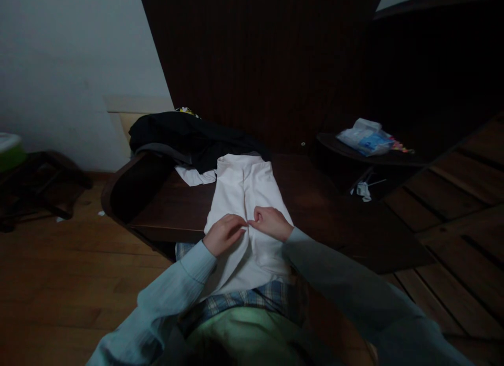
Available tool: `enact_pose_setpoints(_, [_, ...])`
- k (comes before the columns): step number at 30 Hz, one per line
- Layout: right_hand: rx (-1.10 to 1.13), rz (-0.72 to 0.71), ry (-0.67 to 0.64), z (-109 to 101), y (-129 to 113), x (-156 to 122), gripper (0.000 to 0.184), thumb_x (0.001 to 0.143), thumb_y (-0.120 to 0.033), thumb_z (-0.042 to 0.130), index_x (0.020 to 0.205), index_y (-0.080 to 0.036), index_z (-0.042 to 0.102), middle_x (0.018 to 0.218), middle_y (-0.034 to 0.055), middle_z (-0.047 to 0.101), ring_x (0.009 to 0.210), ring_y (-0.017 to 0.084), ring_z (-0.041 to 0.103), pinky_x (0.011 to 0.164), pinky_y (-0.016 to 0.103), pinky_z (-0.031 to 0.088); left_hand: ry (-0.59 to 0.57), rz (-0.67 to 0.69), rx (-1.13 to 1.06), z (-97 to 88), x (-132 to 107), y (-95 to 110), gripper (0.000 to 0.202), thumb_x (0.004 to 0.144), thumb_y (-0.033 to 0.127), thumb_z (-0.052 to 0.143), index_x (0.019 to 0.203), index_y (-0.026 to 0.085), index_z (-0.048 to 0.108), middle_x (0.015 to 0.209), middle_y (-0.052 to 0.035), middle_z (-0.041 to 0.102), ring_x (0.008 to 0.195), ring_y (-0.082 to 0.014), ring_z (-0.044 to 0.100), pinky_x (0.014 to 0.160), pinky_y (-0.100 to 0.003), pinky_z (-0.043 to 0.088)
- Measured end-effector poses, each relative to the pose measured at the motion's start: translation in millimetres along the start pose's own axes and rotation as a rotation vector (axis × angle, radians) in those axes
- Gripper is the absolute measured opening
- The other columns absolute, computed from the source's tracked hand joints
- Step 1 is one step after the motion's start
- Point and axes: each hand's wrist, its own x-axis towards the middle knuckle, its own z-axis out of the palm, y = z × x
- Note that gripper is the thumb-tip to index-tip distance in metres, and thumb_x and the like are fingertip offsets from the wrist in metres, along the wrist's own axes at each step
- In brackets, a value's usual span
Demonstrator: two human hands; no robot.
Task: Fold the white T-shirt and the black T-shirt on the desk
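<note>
A white shirt (232,190) with a collar-like band at its far end lies lengthwise over the dark wooden desk and down onto my lap. Its front seam runs down the middle. My left hand (225,233) pinches the cloth at that seam, thumb and fingers together. Close against it, my right hand (271,222) pinches the same seam from the other side. The fingertips of both hands nearly meet. Whether a button sits between them is too small to make out.
Dark clothing (189,137) is heaped at the desk's (311,198) far left. A plastic packet (366,137) lies on a small shelf at right, with crumpled white paper (363,190) below. A dark stool (43,185) bearing a green container (11,152) stands at left.
</note>
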Motion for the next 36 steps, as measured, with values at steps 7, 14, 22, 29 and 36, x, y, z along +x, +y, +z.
enact_pose_setpoints(7, [-0.295, 0.039, -0.038, 2.5, -16.8, -5.7, 0.010, 0.073, -0.024, 0.049, 0.079, -0.017, 0.054, 0.080, 0.0110, 0.065, 0.073, 0.022, 0.059, 0.058, 0.027, 0.035, -0.071, 0.020, 0.077, 5.5, -0.9, -9.0, 0.027, 0.077, 0.039, 0.054, 0.095, 0.019, 0.061, 0.097, -0.0075, 0.055, 0.093, -0.0196, 0.049, 0.083, -0.032, 0.040])
enact_pose_setpoints(14, [-0.239, 0.016, -0.025, -4.1, -20.3, -1.8, 0.019, 0.073, -0.017, 0.047, 0.092, -0.017, 0.047, 0.078, 0.0074, 0.063, 0.069, 0.019, 0.059, 0.056, 0.025, 0.032, -0.062, 0.017, 0.116, 8.8, -1.6, -9.2, 0.030, 0.074, 0.040, 0.057, 0.096, 0.020, 0.060, 0.098, -0.0073, 0.053, 0.093, -0.0211, 0.048, 0.082, -0.033, 0.040])
enact_pose_setpoints(22, [0.232, -0.074, -0.070, 1.5, -6.0, 1.9, 0.004, 0.080, -0.017, 0.044, 0.078, -0.019, 0.046, 0.061, -0.0026, 0.056, 0.055, 0.010, 0.052, 0.054, 0.020, 0.036, -0.066, 0.040, 0.094, 3.3, -3.5, -0.4, 0.039, 0.080, 0.039, 0.048, 0.113, 0.018, 0.051, 0.096, -0.0085, 0.053, 0.090, -0.0203, 0.048, 0.080, -0.033, 0.040])
enact_pose_setpoints(29, [0.375, -0.061, -0.242, -45.3, 3.2, 42.1, 0.005, 0.075, -0.021, 0.052, 0.073, -0.017, 0.053, 0.058, -0.0014, 0.059, 0.055, 0.011, 0.056, 0.055, 0.022, 0.042, -0.076, 0.048, 0.147, 8.1, 0.7, 2.3, 0.036, 0.079, 0.041, 0.048, 0.105, 0.017, 0.058, 0.091, -0.0087, 0.051, 0.087, -0.0203, 0.047, 0.077, -0.032, 0.040])
enact_pose_setpoints(36, [0.398, 0.005, 0.063, -29.6, 8.0, 141.0, 0.012, 0.065, -0.016, 0.061, 0.076, -0.014, 0.057, 0.058, -0.0013, 0.056, 0.054, 0.010, 0.052, 0.055, 0.021, 0.039, -0.115, 0.024, 0.065, 13.6, 3.7, 5.7, 0.032, 0.079, 0.041, 0.050, 0.101, 0.019, 0.060, 0.087, -0.0071, 0.052, 0.085, -0.0187, 0.050, 0.077, -0.030, 0.041])
